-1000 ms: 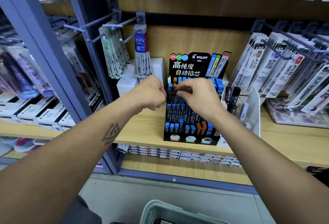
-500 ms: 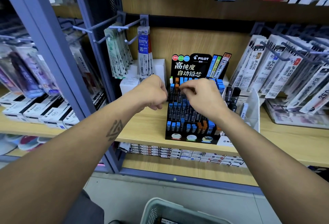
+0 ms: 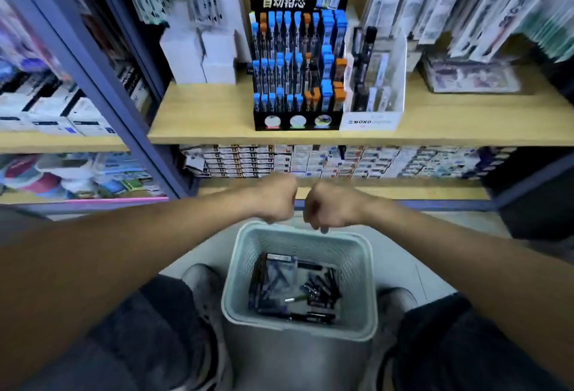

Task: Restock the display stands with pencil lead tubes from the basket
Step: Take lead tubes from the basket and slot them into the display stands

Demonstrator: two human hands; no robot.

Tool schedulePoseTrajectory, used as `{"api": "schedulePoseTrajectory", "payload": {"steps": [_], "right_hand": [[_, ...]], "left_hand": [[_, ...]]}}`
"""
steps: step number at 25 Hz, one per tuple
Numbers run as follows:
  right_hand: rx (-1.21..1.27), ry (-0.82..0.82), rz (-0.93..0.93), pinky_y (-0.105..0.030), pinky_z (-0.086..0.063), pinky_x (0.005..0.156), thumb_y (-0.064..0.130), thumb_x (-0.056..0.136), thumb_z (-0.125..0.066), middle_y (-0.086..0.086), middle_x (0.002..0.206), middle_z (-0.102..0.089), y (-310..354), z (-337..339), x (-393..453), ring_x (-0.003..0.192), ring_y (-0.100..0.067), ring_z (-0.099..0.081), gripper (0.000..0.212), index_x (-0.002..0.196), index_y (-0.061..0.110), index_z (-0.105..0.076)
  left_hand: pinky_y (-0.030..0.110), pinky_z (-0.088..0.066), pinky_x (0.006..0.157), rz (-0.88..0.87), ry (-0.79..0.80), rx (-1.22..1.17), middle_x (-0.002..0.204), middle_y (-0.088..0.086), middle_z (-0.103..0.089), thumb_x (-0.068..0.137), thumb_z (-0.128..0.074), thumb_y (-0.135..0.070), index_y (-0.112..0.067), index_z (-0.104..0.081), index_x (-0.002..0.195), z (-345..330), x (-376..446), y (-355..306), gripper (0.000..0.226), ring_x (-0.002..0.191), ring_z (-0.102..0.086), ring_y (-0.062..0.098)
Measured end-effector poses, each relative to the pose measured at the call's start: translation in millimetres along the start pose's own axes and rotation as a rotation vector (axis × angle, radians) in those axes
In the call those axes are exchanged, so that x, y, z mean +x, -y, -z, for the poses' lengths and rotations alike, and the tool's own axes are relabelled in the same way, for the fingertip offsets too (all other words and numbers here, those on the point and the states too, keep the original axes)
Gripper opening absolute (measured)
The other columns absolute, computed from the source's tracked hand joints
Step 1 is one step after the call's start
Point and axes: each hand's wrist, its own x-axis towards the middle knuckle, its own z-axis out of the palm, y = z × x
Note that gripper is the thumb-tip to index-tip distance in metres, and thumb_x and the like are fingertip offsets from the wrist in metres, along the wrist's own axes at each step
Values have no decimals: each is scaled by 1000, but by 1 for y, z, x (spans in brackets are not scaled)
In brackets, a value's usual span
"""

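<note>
The black Pilot display stand point(image 3: 297, 117) sits on the wooden shelf point(image 3: 202, 123), its rows filled with blue- and orange-capped pencil lead tubes point(image 3: 292, 73). The pale grey basket point(image 3: 368, 269) stands on the floor between my feet, holding dark lead tubes point(image 3: 320, 289) and a flat packet. Both hands hover just above the basket's far rim, well below the stand. My left hand point(image 3: 275, 201) is a closed fist with nothing showing from it. My right hand point(image 3: 329, 207) hangs with loosely curled fingers pointing down, and nothing is visible in it.
A clear MONO stand point(image 3: 372, 92) adjoins the Pilot stand on the right, and white boxes point(image 3: 202, 55) sit on its left. Hanging refill packs point(image 3: 466, 2) crowd the upper right. A blue upright post point(image 3: 102, 80) divides the shelving. Stacked boxes point(image 3: 310, 162) fill the lower shelf.
Both hands left the display stand and dropped to just above the basket. My view tilted down, bringing the basket and my legs fully into sight.
</note>
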Motion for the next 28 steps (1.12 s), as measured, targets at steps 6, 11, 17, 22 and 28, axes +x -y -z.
{"api": "schedulePoseTrajectory", "payload": {"steps": [6,11,17,22,28], "right_hand": [[-113,187,-206,-30,-54,76,16,92,-63,-13,102,-70,-66,-152,18,93,-28,-66,20,103,4,-73],[-90,144,-356,-34,-53,93,23,94,-62,-16,124,-64,-91,-220,38,111,-29,-64,35,123,3,-62],[-230,0,-525,-44,-42,104,16,93,-53,-35,141,-39,-89,-272,50,128,-44,-43,67,142,-20,-25],[-146,-57,-602,-43,-47,99,14,99,-39,-33,144,-37,-91,-290,63,132,-41,-40,56,147,-10,-23],[-9,-107,-621,-38,-46,100,17,96,-56,-25,136,-45,-95,-287,63,125,-35,-49,52,141,3,-34]], "left_hand": [[34,-48,66,20,269,-25,88,9,-62,89,-63,-4,-5,-64,90,-141,25,10,1,77,-58,22],[31,-36,59,174,309,-172,75,7,-43,96,-58,-4,-11,-45,72,-210,53,15,27,63,-42,17],[40,-50,94,79,345,-31,130,23,-58,91,-65,-6,3,-58,126,-251,65,25,37,119,-58,36],[44,-53,91,5,271,167,122,18,-62,90,-64,-13,-8,-68,118,-280,72,13,28,114,-62,36],[38,-55,83,189,198,18,111,11,-70,90,-68,-21,-10,-69,108,-281,78,9,22,104,-68,30]]}}
